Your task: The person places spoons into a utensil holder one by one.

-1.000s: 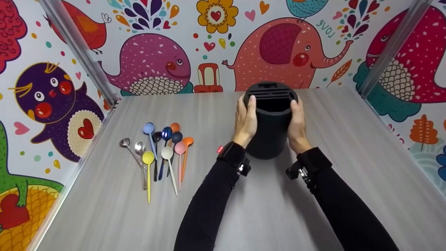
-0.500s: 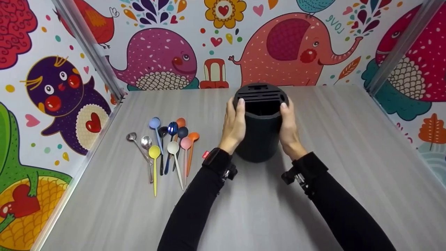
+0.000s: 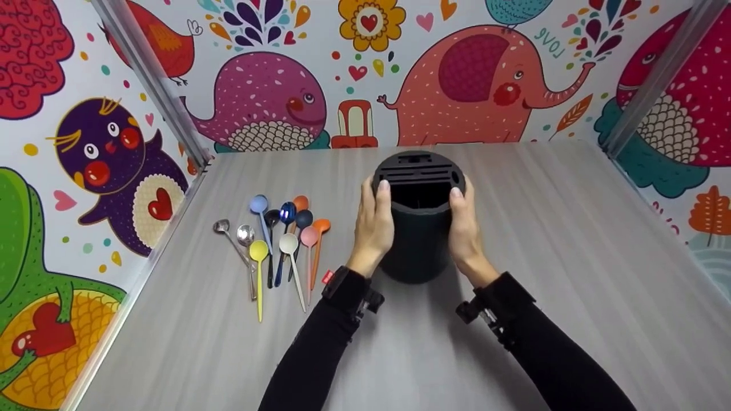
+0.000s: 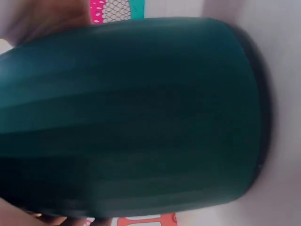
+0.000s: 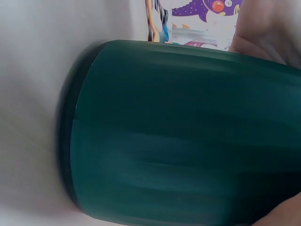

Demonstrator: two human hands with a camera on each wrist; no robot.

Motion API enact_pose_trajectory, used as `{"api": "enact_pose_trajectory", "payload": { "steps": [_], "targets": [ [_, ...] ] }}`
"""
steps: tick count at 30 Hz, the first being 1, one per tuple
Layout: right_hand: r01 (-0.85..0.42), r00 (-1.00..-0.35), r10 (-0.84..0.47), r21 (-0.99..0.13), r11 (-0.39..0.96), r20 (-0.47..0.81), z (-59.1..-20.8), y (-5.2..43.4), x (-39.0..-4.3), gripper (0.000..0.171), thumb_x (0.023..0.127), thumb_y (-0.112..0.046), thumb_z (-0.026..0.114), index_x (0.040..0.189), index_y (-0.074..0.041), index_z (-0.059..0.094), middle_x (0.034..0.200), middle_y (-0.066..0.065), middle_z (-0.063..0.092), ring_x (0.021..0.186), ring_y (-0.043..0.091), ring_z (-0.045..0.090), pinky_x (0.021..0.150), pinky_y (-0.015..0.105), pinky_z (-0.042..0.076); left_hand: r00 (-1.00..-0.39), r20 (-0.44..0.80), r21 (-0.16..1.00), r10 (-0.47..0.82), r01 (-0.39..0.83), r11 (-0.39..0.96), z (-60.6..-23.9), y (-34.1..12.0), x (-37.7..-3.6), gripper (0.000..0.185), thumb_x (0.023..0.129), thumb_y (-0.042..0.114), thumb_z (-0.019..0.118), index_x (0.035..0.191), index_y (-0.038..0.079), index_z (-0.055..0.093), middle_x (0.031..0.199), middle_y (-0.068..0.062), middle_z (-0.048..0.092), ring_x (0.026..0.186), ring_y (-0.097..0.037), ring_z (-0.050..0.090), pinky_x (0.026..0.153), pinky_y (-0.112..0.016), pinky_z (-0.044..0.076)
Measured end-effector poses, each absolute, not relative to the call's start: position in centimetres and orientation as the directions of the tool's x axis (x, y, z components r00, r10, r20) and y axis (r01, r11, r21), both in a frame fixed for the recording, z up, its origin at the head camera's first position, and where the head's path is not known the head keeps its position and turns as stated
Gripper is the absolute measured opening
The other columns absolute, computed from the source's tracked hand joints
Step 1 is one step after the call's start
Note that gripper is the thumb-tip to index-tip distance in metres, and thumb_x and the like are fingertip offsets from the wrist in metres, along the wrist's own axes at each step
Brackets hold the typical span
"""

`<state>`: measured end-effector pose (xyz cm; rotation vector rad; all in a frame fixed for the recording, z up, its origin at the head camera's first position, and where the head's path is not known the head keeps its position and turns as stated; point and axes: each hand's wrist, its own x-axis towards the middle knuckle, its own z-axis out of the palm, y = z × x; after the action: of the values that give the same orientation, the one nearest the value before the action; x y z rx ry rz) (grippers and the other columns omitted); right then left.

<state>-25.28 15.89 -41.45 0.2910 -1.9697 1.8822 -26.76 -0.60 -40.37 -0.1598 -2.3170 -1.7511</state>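
A dark green, round knife holder stands upright in front of me in the head view, its black top showing narrow slots and one large opening. My left hand grips its left side and my right hand its right side. Both thumbs lie up near the front rim, while the other fingers reach round the sides and are partly hidden. The smooth holder wall fills most of the left wrist view. Its base edge shows close over the table in the right wrist view.
Left of the holder lies a loose group of spoons, among them a yellow spoon, a white spoon and a pink spoon. Printed cartoon panels with metal corner strips wall the grey table at back and sides.
Held by both hands, the knife holder has moved left, closer to the spoons, and a little toward me. The head view has shifted slightly; the spoons lie as before.
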Motion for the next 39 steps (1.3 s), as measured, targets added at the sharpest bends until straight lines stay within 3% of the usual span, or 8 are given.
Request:
{"api": "enact_pose_trajectory", "payload": {
  "steps": [8,14,17,24,31,39],
  "targets": [
    [-0.386,-0.893,0.18,-0.907,0.167,0.413,-42.1,15.8,-24.2,0.062,0.104,-0.04,0.035,0.158,-0.011,0.03,0.155,0.01,0.039,0.141,0.02,0.036,0.116,0.039,0.025,-0.96,0.267,0.925,-0.083,0.231,0.302,-40.9,-0.6,-25.6,0.07,0.105,0.052,0.026,0.158,0.007,0.03,0.161,-0.014,0.035,0.147,-0.031,0.034,0.118,-0.049,0.028],
    [-0.347,-0.898,0.214,-0.918,0.193,0.384,-42.0,16.1,-24.4,0.054,0.103,-0.037,0.04,0.146,-0.005,0.041,0.136,0.015,0.051,0.123,0.022,0.047,0.106,0.04,0.034,-0.955,0.285,0.914,-0.077,0.247,0.322,-41.0,-0.7,-25.7,0.069,0.106,0.049,0.026,0.158,0.003,0.029,0.162,-0.016,0.033,0.148,-0.032,0.032,0.12,-0.048,0.026],
    [-0.371,-0.896,0.191,-0.913,0.173,0.4,-41.4,16.6,-24.7,0.052,0.102,-0.032,0.041,0.145,-0.002,0.041,0.135,0.015,0.05,0.122,0.022,0.047,0.105,0.038,0.034,-0.95,0.309,0.892,-0.036,0.276,0.358,-40.6,-0.9,-25.9,0.067,0.107,0.046,0.027,0.158,0.002,0.029,0.161,-0.016,0.034,0.148,-0.031,0.034,0.12,-0.046,0.027],
    [-0.382,-0.909,0.143,-0.92,0.09,0.391,-39.2,17.6,-26.5,0.056,0.104,-0.03,0.04,0.154,-0.004,0.038,0.156,0.013,0.04,0.144,0.021,0.035,0.118,0.037,0.025,-0.938,0.345,0.867,0.031,0.331,0.373,-40.0,-1.3,-26.5,0.065,0.107,0.048,0.03,0.156,0.006,0.035,0.158,-0.013,0.041,0.143,-0.029,0.041,0.117,-0.043,0.031],
    [-0.388,-0.92,0.094,-0.916,-0.1,0.379,-39.8,17.6,-28.2,0.048,0.105,-0.022,0.039,0.147,-0.002,0.05,0.144,0.014,0.054,0.131,0.022,0.05,0.112,0.035,0.034,-0.936,0.351,0.874,0.028,0.338,0.349,-40.3,-1.7,-26.7,0.064,0.106,0.047,0.031,0.155,0.007,0.037,0.156,-0.014,0.044,0.142,-0.029,0.043,0.116,-0.044,0.033],
    [-0.429,-0.897,0.154,-0.899,-0.091,0.413,-40.6,16.8,-28.4,0.047,0.101,-0.02,0.038,0.139,0.0,0.057,0.135,0.016,0.06,0.123,0.022,0.055,0.109,0.035,0.037,-0.945,0.326,0.886,0.019,0.313,0.343,-40.5,-2.2,-26.5,0.068,0.104,0.052,0.031,0.157,0.008,0.035,0.158,-0.012,0.042,0.142,-0.028,0.042,0.115,-0.044,0.034]
  ]
}}
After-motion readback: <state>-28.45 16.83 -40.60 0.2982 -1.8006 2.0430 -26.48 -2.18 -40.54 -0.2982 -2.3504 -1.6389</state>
